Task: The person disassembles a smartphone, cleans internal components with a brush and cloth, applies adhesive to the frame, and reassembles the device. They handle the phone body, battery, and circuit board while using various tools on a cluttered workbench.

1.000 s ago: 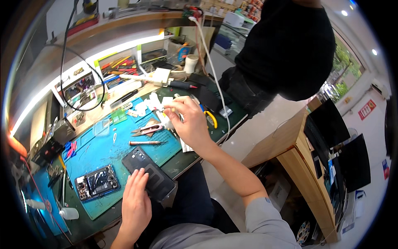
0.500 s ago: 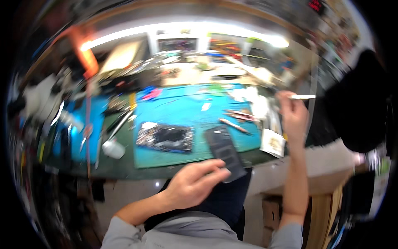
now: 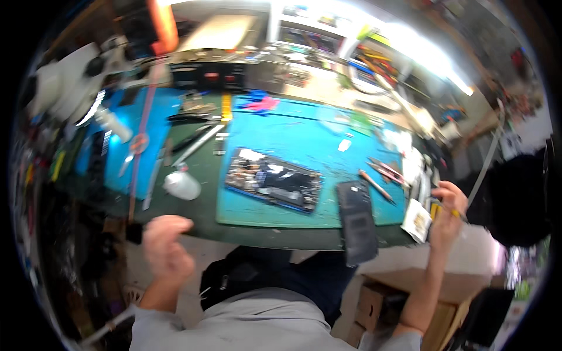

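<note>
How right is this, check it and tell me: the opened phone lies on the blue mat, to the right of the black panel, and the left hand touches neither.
One part is wrong: the head view shows the opened phone to the left of the black panel. The phone does lie on the blue mat, and the left hand touches neither.

By clock position about the view's centre, a white apparatus (image 3: 64, 85) stands at ten, an orange object (image 3: 164, 26) and a pale board (image 3: 219, 32) at eleven, a glowing strip lamp (image 3: 430, 55) near two, and a brown box (image 3: 369, 304) at five.
</note>
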`<action>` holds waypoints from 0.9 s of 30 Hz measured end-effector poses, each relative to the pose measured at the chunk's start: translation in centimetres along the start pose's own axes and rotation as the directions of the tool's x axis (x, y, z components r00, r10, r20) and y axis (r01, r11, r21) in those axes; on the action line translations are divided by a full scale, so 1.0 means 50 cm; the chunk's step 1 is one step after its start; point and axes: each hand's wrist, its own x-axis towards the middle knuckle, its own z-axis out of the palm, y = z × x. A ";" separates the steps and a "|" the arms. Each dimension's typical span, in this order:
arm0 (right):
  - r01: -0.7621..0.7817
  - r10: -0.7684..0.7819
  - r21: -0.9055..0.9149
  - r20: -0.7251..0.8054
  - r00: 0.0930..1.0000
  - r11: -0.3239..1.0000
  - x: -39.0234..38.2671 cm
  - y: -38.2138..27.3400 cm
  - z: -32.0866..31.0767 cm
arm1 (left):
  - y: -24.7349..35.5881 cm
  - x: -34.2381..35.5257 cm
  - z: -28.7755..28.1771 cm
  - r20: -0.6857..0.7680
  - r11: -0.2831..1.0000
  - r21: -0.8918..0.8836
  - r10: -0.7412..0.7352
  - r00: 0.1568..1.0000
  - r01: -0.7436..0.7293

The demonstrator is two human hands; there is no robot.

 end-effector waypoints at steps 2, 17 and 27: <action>-0.046 0.050 -0.196 0.015 0.999 0.980 0.003 0.004 0.005 | -0.040 -0.007 -0.010 -0.028 0.997 -0.028 0.068 0.997 -0.069; -0.011 0.050 -0.206 0.190 0.981 0.979 0.072 0.070 0.056 | -0.079 -0.042 0.006 -0.054 0.999 0.052 0.001 0.999 0.002; -0.449 0.352 0.379 0.299 0.887 0.809 0.099 0.105 0.064 | -0.065 -0.026 0.021 -0.116 0.999 0.026 -0.034 0.993 0.037</action>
